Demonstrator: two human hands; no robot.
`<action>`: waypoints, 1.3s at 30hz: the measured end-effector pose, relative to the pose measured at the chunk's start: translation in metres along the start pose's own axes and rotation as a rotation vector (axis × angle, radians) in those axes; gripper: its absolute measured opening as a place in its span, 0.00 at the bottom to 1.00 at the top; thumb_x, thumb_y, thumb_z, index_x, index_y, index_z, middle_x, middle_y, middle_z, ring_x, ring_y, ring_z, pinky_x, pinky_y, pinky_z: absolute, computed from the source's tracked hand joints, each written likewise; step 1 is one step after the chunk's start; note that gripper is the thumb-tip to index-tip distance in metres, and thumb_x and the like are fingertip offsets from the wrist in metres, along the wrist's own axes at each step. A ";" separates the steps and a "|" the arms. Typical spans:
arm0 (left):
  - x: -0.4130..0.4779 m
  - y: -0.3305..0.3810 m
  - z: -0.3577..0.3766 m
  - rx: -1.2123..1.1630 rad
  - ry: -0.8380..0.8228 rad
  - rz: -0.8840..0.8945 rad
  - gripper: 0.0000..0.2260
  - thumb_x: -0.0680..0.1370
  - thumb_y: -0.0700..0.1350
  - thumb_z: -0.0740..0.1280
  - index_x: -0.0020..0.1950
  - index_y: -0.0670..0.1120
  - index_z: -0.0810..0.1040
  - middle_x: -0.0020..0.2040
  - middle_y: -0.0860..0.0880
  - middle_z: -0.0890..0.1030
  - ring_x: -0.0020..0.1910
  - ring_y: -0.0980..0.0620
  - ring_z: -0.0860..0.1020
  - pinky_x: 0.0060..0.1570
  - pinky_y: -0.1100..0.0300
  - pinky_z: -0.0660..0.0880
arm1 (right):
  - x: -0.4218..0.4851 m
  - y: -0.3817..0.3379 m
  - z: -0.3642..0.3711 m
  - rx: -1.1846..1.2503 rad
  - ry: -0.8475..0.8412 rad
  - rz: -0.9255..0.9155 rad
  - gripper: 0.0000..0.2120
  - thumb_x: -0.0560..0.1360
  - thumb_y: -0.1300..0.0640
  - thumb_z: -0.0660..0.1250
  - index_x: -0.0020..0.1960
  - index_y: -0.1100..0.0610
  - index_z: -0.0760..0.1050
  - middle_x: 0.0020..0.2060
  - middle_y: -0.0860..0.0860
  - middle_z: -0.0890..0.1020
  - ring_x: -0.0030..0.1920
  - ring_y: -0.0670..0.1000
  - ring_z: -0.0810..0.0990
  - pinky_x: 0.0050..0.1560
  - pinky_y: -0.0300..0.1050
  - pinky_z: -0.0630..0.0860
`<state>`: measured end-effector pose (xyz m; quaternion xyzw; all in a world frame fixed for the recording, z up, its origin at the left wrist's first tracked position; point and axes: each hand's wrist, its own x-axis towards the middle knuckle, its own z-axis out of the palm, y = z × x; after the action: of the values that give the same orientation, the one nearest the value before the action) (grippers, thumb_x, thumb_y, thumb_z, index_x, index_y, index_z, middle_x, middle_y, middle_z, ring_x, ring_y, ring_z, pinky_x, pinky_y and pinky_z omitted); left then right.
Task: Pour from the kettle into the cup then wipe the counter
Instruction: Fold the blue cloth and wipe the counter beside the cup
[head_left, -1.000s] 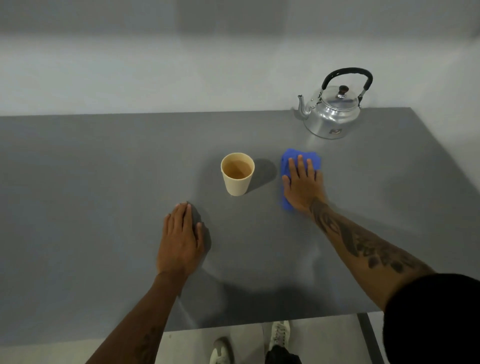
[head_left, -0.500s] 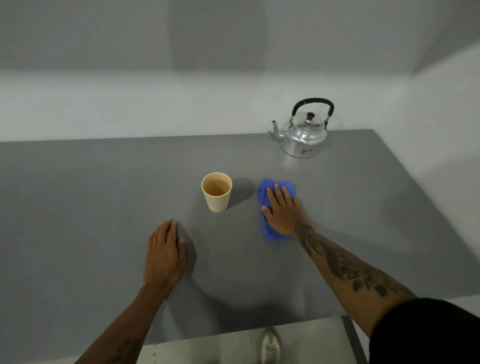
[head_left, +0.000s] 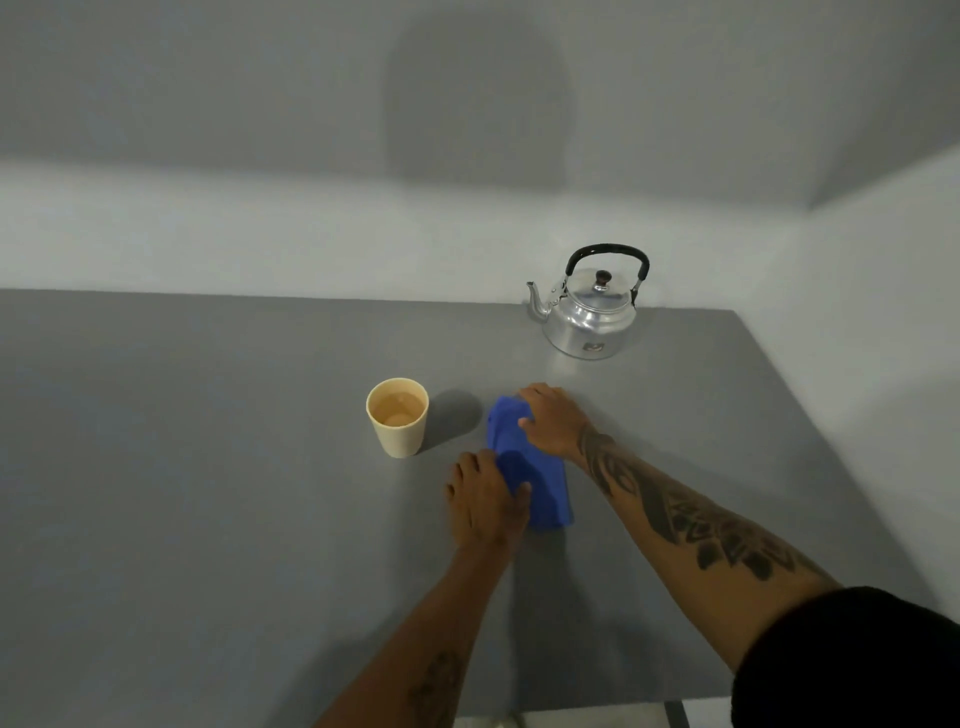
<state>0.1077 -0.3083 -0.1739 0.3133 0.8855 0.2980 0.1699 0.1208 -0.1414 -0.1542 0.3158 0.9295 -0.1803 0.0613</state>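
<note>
Head view: both hands rest on a blue cloth (head_left: 540, 488) lying lengthwise toward the person on the grey counter (head_left: 208, 493), right hand (head_left: 553, 421) flat at its far end, left hand (head_left: 488, 501) gripping its near-left edge; filled cup (head_left: 397, 417) just left, kettle (head_left: 589, 306) beyond.

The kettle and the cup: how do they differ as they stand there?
The kettle is shiny metal with a lid and black handle; the cup is pale, open-topped and handleless. The kettle stands at the far edge of the counter, the cup nearer the middle. Both stand upright, untouched.
</note>
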 end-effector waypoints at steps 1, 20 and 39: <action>0.003 0.002 0.003 0.014 -0.003 -0.016 0.23 0.74 0.55 0.67 0.64 0.46 0.67 0.62 0.46 0.71 0.61 0.47 0.70 0.61 0.55 0.67 | 0.003 0.001 0.002 -0.012 -0.010 0.000 0.22 0.76 0.57 0.61 0.69 0.60 0.66 0.68 0.59 0.70 0.66 0.62 0.69 0.68 0.54 0.65; -0.005 -0.021 -0.009 -0.150 -0.076 -0.071 0.18 0.68 0.59 0.72 0.49 0.50 0.74 0.52 0.51 0.73 0.52 0.51 0.70 0.52 0.58 0.68 | -0.051 -0.037 -0.070 0.173 -0.006 -0.183 0.07 0.73 0.58 0.66 0.42 0.55 0.68 0.38 0.51 0.76 0.40 0.52 0.75 0.39 0.46 0.70; -0.091 -0.199 -0.187 -0.649 0.010 -0.436 0.25 0.62 0.45 0.81 0.50 0.35 0.75 0.38 0.38 0.84 0.30 0.47 0.84 0.33 0.52 0.82 | -0.039 -0.299 -0.020 0.164 -0.129 -0.485 0.06 0.69 0.59 0.68 0.44 0.55 0.72 0.46 0.55 0.81 0.47 0.56 0.78 0.46 0.52 0.75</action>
<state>-0.0061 -0.5719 -0.1468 0.0462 0.7918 0.5211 0.3152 -0.0302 -0.3754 -0.0380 0.0754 0.9544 -0.2844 0.0497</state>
